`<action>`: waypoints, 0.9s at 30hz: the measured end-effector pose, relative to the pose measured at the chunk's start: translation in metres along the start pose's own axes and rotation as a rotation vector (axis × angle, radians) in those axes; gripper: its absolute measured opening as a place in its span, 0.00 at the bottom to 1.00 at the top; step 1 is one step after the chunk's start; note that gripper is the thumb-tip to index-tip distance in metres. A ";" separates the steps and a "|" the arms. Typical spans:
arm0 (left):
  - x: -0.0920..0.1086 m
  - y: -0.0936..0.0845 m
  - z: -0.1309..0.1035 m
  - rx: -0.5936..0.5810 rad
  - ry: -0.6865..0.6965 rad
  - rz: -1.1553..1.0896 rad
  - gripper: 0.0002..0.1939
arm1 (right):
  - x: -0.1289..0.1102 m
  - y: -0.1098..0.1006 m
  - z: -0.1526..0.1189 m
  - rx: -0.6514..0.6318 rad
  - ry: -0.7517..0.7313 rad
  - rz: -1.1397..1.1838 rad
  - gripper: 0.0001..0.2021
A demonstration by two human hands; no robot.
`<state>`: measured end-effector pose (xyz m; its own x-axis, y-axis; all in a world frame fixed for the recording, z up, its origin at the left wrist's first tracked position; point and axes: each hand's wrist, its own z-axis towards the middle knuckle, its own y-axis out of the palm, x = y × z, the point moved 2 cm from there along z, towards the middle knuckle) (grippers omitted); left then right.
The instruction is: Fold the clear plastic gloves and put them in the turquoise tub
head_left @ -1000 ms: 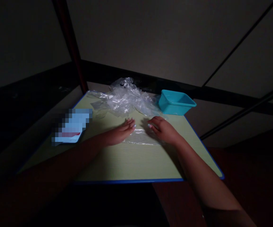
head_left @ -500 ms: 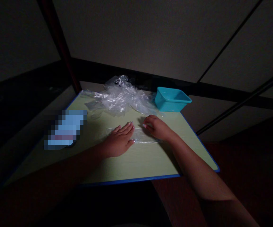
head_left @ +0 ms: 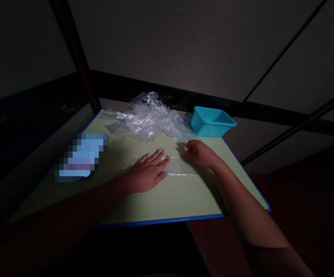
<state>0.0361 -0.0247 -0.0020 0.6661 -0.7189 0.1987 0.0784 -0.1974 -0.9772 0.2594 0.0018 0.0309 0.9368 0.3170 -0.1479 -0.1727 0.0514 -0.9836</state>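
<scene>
A flat clear plastic sheet lies on the pale green table. My left hand rests palm down on the sheet's left part, fingers spread. My right hand sits at the sheet's far right corner with its fingers curled onto the plastic; whether it pinches the edge I cannot tell. A crumpled heap of clear plastic lies beyond both hands.
A teal plastic tub stands at the table's far right corner. A blurred blue and white object lies at the left. The table has a blue rim, and a dark post rises behind its far left corner. The room is dim.
My left hand slid toward me and to the right and flattened on the sheet. My right hand moved right and farther away along the sheet's edge.
</scene>
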 end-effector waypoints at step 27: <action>0.002 0.004 0.000 0.001 -0.027 0.072 0.36 | 0.008 -0.010 -0.008 -0.427 0.084 0.137 0.16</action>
<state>0.0376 -0.0267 -0.0052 0.6899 -0.7129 0.1260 0.0308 -0.1451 -0.9889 0.2713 -0.0033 0.0388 0.9385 0.2150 -0.2702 -0.1725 -0.3861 -0.9062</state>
